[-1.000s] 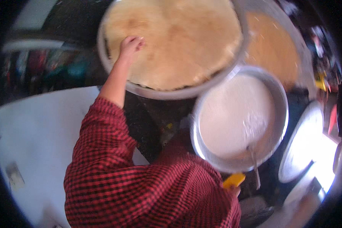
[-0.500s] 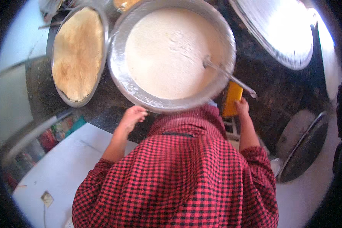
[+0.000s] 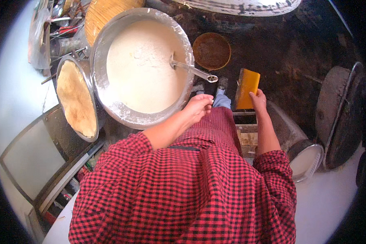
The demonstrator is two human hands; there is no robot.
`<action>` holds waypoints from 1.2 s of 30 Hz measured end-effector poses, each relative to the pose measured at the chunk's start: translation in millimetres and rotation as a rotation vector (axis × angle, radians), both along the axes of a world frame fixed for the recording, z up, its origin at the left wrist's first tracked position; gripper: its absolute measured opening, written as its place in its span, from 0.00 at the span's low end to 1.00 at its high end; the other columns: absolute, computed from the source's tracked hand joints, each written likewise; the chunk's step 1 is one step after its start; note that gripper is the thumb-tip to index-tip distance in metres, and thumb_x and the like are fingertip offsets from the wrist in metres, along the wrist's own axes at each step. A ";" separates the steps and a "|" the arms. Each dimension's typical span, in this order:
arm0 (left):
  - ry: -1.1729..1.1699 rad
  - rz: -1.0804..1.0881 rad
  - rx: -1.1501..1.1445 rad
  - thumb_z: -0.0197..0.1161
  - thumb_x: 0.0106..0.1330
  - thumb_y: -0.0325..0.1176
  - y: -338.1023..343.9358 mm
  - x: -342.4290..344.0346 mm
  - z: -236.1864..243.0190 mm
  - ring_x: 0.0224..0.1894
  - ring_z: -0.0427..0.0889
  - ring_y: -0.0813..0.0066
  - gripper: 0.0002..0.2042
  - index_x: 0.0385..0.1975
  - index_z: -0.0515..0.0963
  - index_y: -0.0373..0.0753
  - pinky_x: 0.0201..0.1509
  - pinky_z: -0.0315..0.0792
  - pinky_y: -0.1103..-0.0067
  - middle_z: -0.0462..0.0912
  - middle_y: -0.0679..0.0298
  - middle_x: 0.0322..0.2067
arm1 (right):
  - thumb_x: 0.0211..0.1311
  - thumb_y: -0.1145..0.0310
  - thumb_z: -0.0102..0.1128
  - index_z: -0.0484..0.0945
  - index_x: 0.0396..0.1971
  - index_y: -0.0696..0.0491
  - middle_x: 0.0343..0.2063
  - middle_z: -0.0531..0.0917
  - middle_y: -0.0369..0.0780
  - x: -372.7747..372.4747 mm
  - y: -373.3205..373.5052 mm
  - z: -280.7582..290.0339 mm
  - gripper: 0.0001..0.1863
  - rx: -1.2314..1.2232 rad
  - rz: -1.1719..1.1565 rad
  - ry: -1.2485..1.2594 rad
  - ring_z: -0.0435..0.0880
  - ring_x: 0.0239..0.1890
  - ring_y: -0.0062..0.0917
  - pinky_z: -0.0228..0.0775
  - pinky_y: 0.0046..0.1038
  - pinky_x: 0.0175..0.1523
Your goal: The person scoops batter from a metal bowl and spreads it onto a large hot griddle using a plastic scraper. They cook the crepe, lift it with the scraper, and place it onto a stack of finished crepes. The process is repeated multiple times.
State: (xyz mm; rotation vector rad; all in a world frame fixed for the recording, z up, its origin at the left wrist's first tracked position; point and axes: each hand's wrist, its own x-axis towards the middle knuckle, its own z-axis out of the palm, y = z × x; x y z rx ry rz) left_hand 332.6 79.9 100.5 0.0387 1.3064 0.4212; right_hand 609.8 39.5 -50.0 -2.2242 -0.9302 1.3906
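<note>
Several things are only partly visible. A large pale disc (image 3: 248, 6) is cut off by the upper edge, the orange-brown round tray (image 3: 105, 18) behind the pot (image 3: 128, 116) loses its top the same way, and the clutter of tools (image 3: 67, 34) at upper left is too jumbled to sort out. The left forearm covers a bit of the pot's near rim, and the ladle (image 3: 195, 72) has its lower end sunk in white batter (image 3: 142, 77). What the metal vessel (image 3: 307, 162) at right holds is hard to make out.

The right hand (image 3: 260, 99) is closed on a yellow flat tool (image 3: 248, 87) — the thumb lies over its near right edge, while the other fingers are mostly hidden. Most of the tool's face is bare, reaching leftward and away from the grip, just right of a trouser leg (image 3: 222, 100).

The left hand (image 3: 200, 105) is bent loosely, thumb and fingertips drawn together near the pot's right side; whether anything small is pinched there, I cannot tell. The yellow flat tool lies to the right of those fingertips, clearly apart from them.
</note>
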 end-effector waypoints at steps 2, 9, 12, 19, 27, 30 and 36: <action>-0.100 0.144 -0.030 0.57 0.59 0.28 14.1 14.2 -19.7 0.23 0.73 0.76 0.02 0.28 0.72 0.41 0.28 0.72 0.77 0.74 0.67 0.21 | 0.53 0.71 0.57 0.71 0.42 0.60 0.34 0.79 0.39 -1.4 -8.7 8.8 0.16 -0.021 -0.044 0.068 0.77 0.35 0.23 0.68 0.24 0.42; -0.246 0.409 0.121 0.52 0.59 0.22 37.2 14.7 -41.5 0.46 0.74 0.63 0.09 0.38 0.66 0.40 0.47 0.71 0.70 0.72 0.55 0.45 | 0.54 0.73 0.56 0.70 0.43 0.59 0.35 0.78 0.37 -32.2 -25.0 8.7 0.16 -0.060 -0.129 0.213 0.76 0.36 0.21 0.66 0.22 0.43; -0.189 0.146 0.130 0.51 0.57 0.20 30.2 -3.9 -23.4 0.55 0.66 0.60 0.15 0.44 0.63 0.39 0.54 0.66 0.70 0.63 0.54 0.55 | 0.54 0.73 0.56 0.70 0.44 0.59 0.36 0.78 0.37 -51.2 -15.4 2.1 0.17 -0.096 -0.052 0.209 0.75 0.37 0.21 0.66 0.22 0.43; -0.320 -0.236 -0.145 0.51 0.62 0.28 -24.4 -53.2 34.3 0.47 0.74 0.69 0.16 0.51 0.64 0.39 0.52 0.68 0.75 0.72 0.59 0.48 | 0.54 0.73 0.55 0.70 0.46 0.57 0.37 0.78 0.37 -128.9 5.5 -20.7 0.17 -0.139 -0.106 0.515 0.76 0.38 0.22 0.67 0.23 0.44; -0.178 -0.249 -0.073 0.50 0.63 0.29 -37.7 -83.3 32.1 0.46 0.75 0.71 0.15 0.50 0.65 0.38 0.49 0.69 0.77 0.73 0.59 0.47 | 0.53 0.59 0.55 0.73 0.45 0.52 0.42 0.78 0.47 -243.3 9.1 -29.7 0.20 -0.293 0.499 0.249 0.75 0.47 0.40 0.66 0.32 0.50; -0.192 -0.228 -0.058 0.50 0.63 0.29 -42.4 -90.4 31.7 0.44 0.75 0.73 0.15 0.49 0.65 0.38 0.48 0.69 0.77 0.74 0.59 0.45 | 0.55 0.59 0.52 0.74 0.42 0.53 0.42 0.77 0.48 -234.2 22.3 -16.4 0.18 -0.327 0.777 0.109 0.75 0.47 0.40 0.67 0.34 0.49; -0.255 -0.150 0.014 0.48 0.65 0.34 -30.1 -87.4 36.2 0.42 0.76 0.72 0.15 0.49 0.64 0.37 0.45 0.70 0.78 0.74 0.60 0.44 | 0.55 0.57 0.52 0.74 0.40 0.53 0.30 0.81 0.39 -154.5 72.1 62.1 0.18 -0.239 0.133 0.400 0.79 0.33 0.27 0.71 0.27 0.36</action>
